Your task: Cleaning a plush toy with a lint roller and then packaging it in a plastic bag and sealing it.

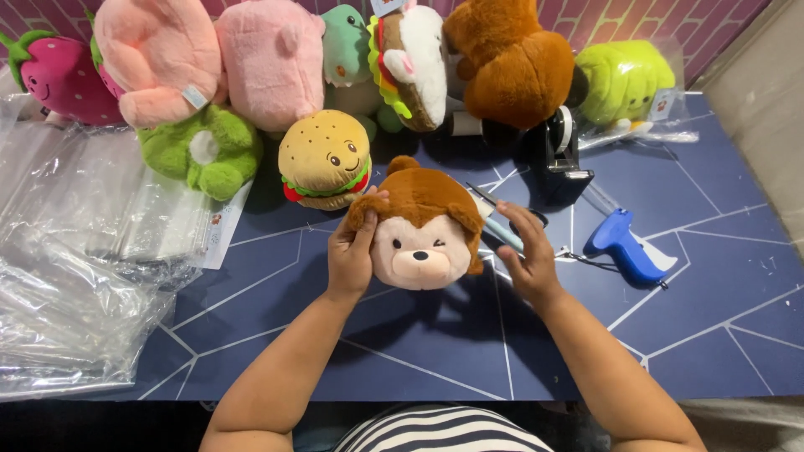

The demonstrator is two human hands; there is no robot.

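Note:
A brown monkey plush with a cream face lies on the blue table, face up toward me. My left hand grips its left side at the ear, thumb on the brown head. My right hand is just to the right of the plush, fingers spread and resting on a pale blue pair of scissors lying on the table; it holds nothing that I can make out.
A row of plush toys lines the back: strawberry, pink ones, green frog, burger, brown bear, green toy in a bag. A black tape dispenser and blue tagging gun sit right. Clear plastic bags pile left.

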